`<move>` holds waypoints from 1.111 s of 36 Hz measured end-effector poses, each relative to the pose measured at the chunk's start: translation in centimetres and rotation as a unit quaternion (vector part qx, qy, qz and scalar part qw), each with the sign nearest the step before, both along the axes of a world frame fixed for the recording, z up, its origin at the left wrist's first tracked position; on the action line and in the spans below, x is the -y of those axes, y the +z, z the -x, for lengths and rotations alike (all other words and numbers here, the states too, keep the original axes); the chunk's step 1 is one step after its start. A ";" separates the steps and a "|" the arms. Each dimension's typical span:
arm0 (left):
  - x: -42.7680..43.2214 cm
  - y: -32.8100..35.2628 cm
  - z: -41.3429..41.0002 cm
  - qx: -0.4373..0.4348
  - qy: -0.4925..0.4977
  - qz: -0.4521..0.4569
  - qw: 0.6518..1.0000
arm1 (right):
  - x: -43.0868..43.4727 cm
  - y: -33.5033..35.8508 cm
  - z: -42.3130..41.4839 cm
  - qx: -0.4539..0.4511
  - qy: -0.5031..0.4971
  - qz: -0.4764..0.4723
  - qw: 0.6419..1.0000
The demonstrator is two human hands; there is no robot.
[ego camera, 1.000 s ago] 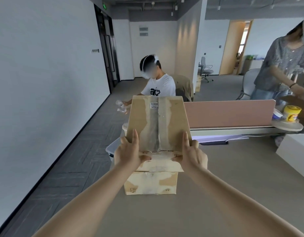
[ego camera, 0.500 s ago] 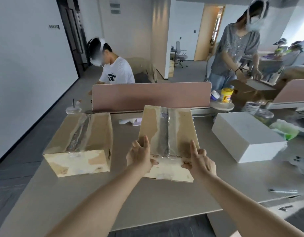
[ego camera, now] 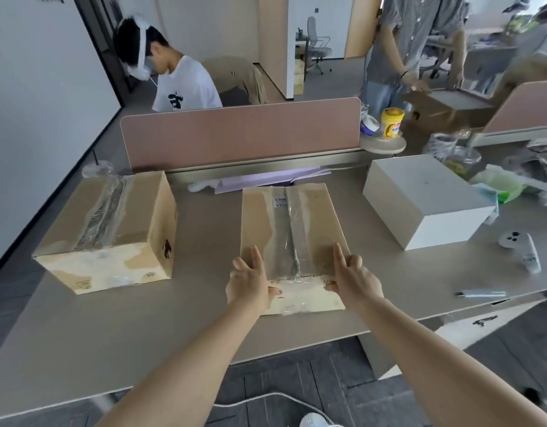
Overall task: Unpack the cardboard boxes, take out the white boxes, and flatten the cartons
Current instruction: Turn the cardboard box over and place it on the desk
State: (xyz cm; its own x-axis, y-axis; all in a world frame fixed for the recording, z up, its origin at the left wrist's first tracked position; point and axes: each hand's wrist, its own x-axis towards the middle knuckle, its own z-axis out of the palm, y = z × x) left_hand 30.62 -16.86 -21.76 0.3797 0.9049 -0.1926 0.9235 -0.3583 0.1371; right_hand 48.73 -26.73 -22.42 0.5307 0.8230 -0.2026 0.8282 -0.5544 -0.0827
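A person's left hand [ego camera: 250,282] and right hand [ego camera: 355,280] gripped the near corners of a taped carton [ego camera: 292,223] that sat square on the grey desk [ego camera: 204,303], directly in front of them. On each side the fingers lay across the top panel while the thumb pressed the near face, a pinch that looked meant to steady the box with its tape seam running away from the body, ready for opening. The clear tape along that seam appeared unbroken, so the unpacking of this one had seemingly not begun. A second carton [ego camera: 112,229], also taped shut, stood well apart to the left, apparently waiting its turn. A white box [ego camera: 420,198] rested to the right, clear of both cartons, likely set aside as already taken out. A slim pen-like tool [ego camera: 481,293], possibly a cutter though it was too small to tell, lay near the desk's right edge on the right hand's side. A pink divider [ego camera: 241,134] closed off the far side of the desk.
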 end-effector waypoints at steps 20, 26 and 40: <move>-0.8 -1.6 0.9 -0.049 -0.076 -0.081 0.993 | 0.0 -0.8 -0.2 -0.006 -0.024 -0.011 1.000; -1.0 -1.8 0.9 -0.052 -0.081 -0.085 0.992 | 0.1 -0.8 -0.2 -0.002 -0.020 -0.014 1.000; -0.3 -1.2 -0.7 -0.065 -0.050 -0.059 0.995 | 0.0 -0.6 -1.6 -0.004 0.005 -0.008 1.000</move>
State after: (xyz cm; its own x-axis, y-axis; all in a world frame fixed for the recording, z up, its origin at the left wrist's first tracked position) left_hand 31.28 -16.58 -22.92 0.4480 0.8828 -0.1411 0.8895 -0.4560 -0.0287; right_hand 50.37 -26.76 -23.03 0.5202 0.8319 -0.1935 0.8333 -0.5439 -0.0983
